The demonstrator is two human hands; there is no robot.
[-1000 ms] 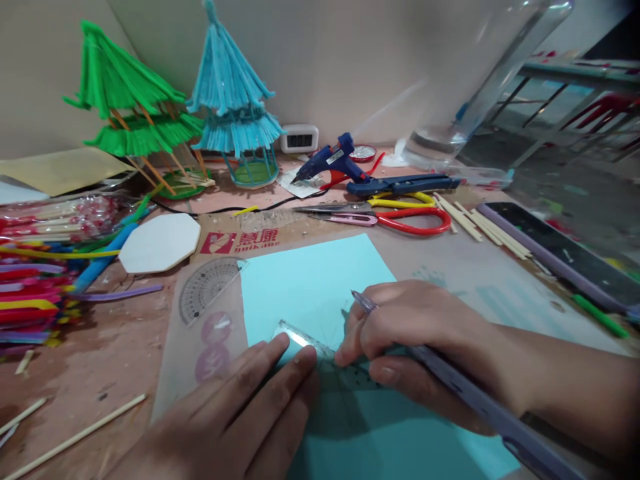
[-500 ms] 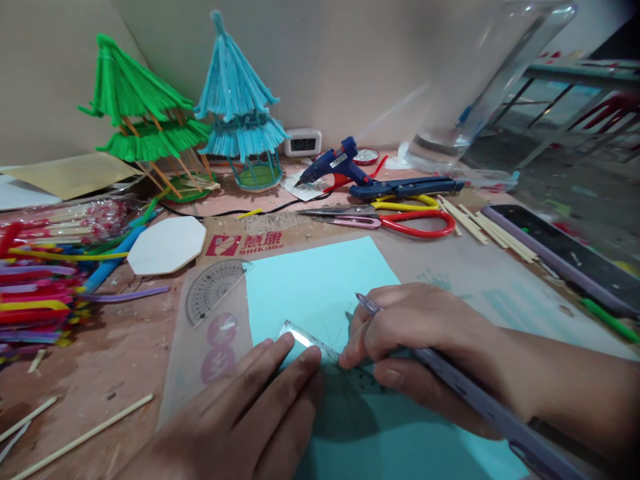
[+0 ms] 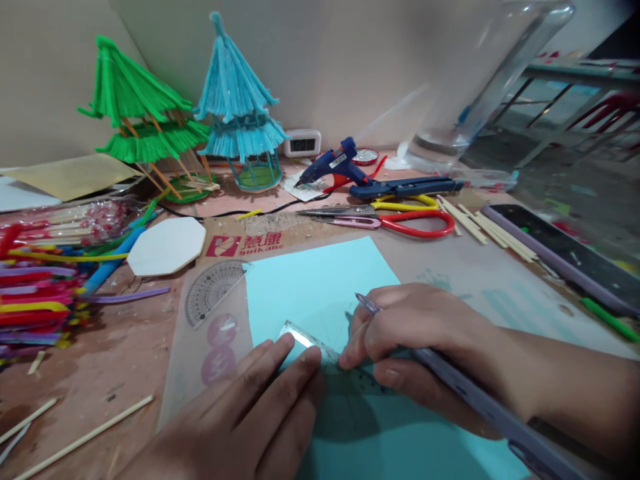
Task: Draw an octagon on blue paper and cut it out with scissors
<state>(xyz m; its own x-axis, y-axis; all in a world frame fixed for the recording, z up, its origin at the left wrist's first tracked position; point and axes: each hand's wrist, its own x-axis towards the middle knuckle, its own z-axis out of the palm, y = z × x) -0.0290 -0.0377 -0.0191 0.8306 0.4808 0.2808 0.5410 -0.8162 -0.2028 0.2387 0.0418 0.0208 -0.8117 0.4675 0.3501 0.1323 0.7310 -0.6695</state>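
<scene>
- Head view: left hand [image 3: 250, 413] lies flat, fingers together, pressing a clear ruler [image 3: 320, 352] onto the light blue paper [image 3: 320, 280]. No pinch; it bears down on the ruler's left end.
- Right hand [image 3: 415, 333] is closed around a purple pen [image 3: 367, 303], fingers wrapped tight; the tip is hidden behind the fingers, at the ruler's edge.
- Paper sits on the mat at table centre, directly before the person. Protractor [image 3: 213, 288] lies just beside the paper's left edge, at about 10 o'clock from the left hand.
- Progress, as I judge it: faint pencil lines fan out near the ruler, so some marking looks done; most of the sheet is blank and uncut. Scissors [image 3: 400, 220] lie apart, at 12 o'clock.
- Ruler's long axis runs from about 10 o'clock to 4 o'clock, its far end under the right hand.
- Pen's long axis runs 10 to 4 likewise; visible upper end points to 10 o'clock.
- Glue gun [image 3: 335, 165] rests at the back, unused.
</scene>
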